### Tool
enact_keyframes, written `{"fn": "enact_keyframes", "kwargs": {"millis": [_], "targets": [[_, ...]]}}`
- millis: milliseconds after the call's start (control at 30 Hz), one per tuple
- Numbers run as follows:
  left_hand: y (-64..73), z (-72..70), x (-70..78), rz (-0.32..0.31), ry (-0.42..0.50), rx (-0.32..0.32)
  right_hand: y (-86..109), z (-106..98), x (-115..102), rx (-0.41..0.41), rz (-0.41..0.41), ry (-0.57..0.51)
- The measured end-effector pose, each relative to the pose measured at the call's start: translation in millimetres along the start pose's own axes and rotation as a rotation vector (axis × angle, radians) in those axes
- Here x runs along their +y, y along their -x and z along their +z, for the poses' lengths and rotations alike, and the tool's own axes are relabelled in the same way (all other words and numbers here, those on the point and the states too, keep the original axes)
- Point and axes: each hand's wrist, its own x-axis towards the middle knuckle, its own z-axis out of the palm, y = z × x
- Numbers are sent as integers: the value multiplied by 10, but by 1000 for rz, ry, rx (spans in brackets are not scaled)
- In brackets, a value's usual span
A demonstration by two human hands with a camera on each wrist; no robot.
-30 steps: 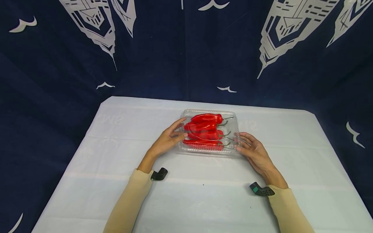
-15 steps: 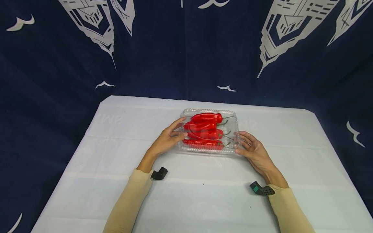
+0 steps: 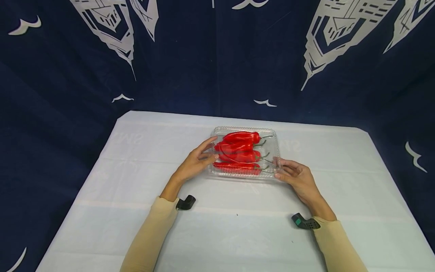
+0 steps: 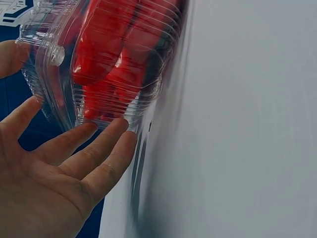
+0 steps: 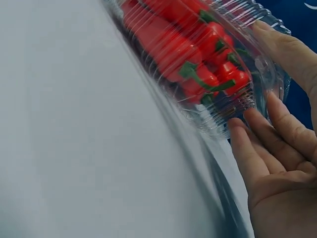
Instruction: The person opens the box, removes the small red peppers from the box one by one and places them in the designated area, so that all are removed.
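Note:
A clear plastic clamshell box (image 3: 274,141) lies flat near the table's far side with its lid on. Inside are several long red peppers (image 3: 239,146), their green stems pointing right. At the box's left end is my left hand (image 3: 194,164). In the left wrist view its long fingers (image 4: 106,171) are spread and fairly straight, tips at the ribbed end wall, and the thumb is up at the rim. My right hand (image 3: 299,179) is at the right end. The right wrist view shows its fingers (image 5: 247,156) loosely bent with tips by the wall, its thumb (image 5: 285,47) along the lid edge.
The table (image 3: 217,234) is covered by a white cloth with faint creases and a few tiny dark specks. Behind it hangs a dark blue curtain (image 3: 190,75) with white printed shapes. A black wrist device (image 3: 186,203) sits at the left cuff, another (image 3: 306,221) at the right.
The right hand's long fingers have shifted slightly lower and toward the right along the box's end. The left hand, box and peppers stay in place.

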Motion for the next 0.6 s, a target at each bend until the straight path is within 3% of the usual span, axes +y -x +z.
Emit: {"fn": "enact_keyframes", "kwargs": {"millis": [167, 433, 600], "targets": [[-1, 1, 2, 7, 7, -8, 23, 5, -28, -9, -4, 53], [-10, 2, 1, 34, 3, -14, 80, 6, -164, -109, 73, 123], [-7, 1, -7, 27, 4, -12, 85, 28, -203, -117, 102, 151]]}}
